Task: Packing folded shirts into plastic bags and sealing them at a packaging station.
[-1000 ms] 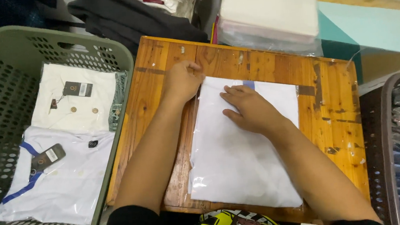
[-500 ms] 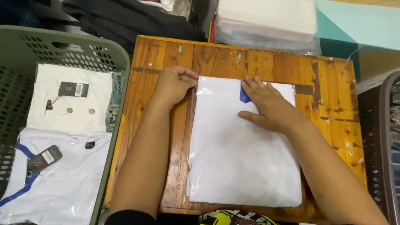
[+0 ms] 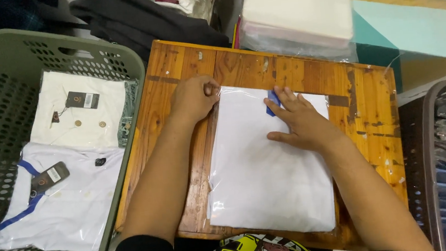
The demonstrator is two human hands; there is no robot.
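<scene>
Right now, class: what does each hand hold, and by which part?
Left hand pinches the white bagged garment at its top left corner; right hand lies flat on it, gripping nothing.

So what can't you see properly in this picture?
Head view:
- Blue strip: mostly under the right hand's fingers.
- Left hand: fingertips curled over the bagged white garment, so the grip is hidden.
- Dark basket: cut off by the right edge.
- Tags on the folded shirts: too small.

White bagged garment (image 3: 271, 186) flat; table centre
</scene>
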